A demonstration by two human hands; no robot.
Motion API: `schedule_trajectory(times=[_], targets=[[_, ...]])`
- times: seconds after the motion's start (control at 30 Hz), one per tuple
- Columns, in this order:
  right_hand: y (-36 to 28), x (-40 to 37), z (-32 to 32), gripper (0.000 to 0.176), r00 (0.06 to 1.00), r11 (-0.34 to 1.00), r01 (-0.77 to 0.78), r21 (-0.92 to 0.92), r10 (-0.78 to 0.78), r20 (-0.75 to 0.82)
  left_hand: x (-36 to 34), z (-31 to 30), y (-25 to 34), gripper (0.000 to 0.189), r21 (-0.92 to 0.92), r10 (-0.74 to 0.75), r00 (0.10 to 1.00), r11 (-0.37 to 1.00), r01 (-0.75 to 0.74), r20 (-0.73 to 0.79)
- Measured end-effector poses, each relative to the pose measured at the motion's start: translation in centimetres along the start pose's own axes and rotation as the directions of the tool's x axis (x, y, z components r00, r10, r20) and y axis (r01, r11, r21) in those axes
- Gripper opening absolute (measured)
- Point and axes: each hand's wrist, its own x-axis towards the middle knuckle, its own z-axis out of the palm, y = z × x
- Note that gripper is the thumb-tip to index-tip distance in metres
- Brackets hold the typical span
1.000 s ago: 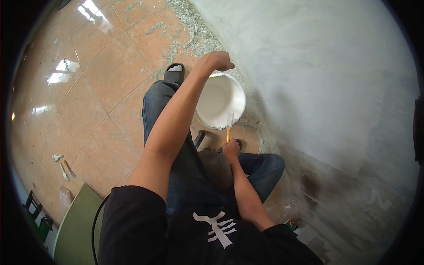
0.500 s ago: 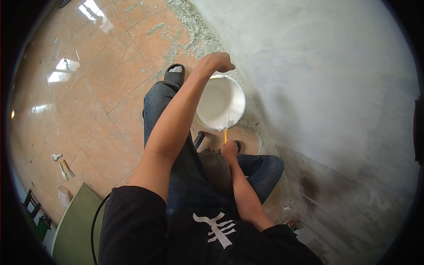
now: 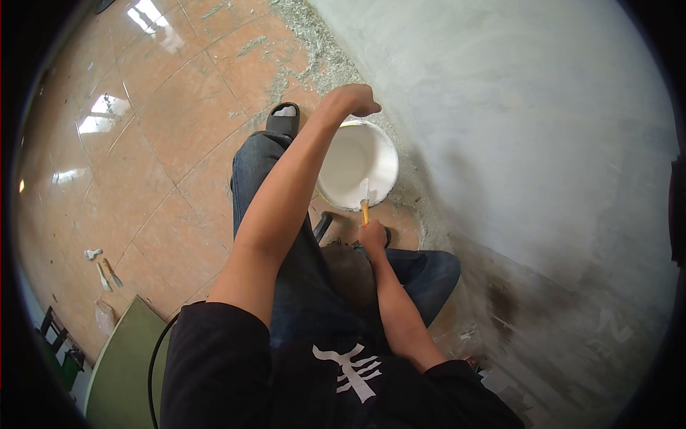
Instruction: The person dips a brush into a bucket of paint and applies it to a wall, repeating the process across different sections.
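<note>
I am wearing the one camera on my head, and it is looking forward and steeply down, over my shirt, from above my left hand and right hand. It is viewing near enough to be showing both whole hands, while its wide, dark-rimmed circle is also taking in the floor left of them and the wall to their right. The bucket between my hands is falling near the centre.

Glossy orange floor tiles — a smudged grey wall.
</note>
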Motion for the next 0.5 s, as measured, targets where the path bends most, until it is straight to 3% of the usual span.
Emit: schedule_trajectory(times=[0.13, 0.23, 0.33, 0.4, 0.43, 0.47, 0.5], targets=[[-0.9, -0.1, 0.0, 0.027, 0.998, 0.999, -0.004, 0.037, 0.007, -0.069, 0.0, -0.2, -0.4, 0.040, -0.011, -0.037, 0.999, 0.999, 0.037, 0.019], [-0.1, 0.6, 1.0, 0.029, 0.999, 0.998, -0.011, -0.061, 0.014, 0.042, 0.0, 0.1, -0.2, 0.040, -0.006, -0.009, 1.000, 1.000, 0.009, 0.007], [2.6, 3.7, 4.7, 0.031, 0.999, 0.997, -0.003, 0.076, 0.007, -0.053, 0.3, 0.2, -0.4, 0.045, -0.003, 0.013, 1.000, 1.000, -0.013, -0.011], [5.4, 6.7, 7.2, 0.032, 0.959, 0.960, 0.279, -0.035, -0.277, 0.057, 0.3, 0.3, -0.6, 0.051, -0.012, 0.018, 1.000, 1.000, -0.018, -0.008], [4.5, 5.6, 5.7, 0.032, 0.960, 0.960, 0.277, -0.034, -0.275, 0.055, 0.2, 0.3, -0.6, 0.051, -0.008, 0.031, 0.999, 0.999, -0.031, -0.018], [3.6, 4.4, 3.9, 0.033, 0.985, 0.941, -0.055, 0.333, -0.003, 0.171, 0.2, 0.2, -0.4, 0.051, -0.003, 0.048, 0.998, 0.999, -0.048, -0.029], [2.6, 3.5, 2.4, 0.035, 0.909, 0.697, -0.393, 0.600, 0.198, 0.365, 0.4, 0.4, -0.5, 0.051, 0.001, 0.059, 0.998, 0.998, -0.059, -0.033]])
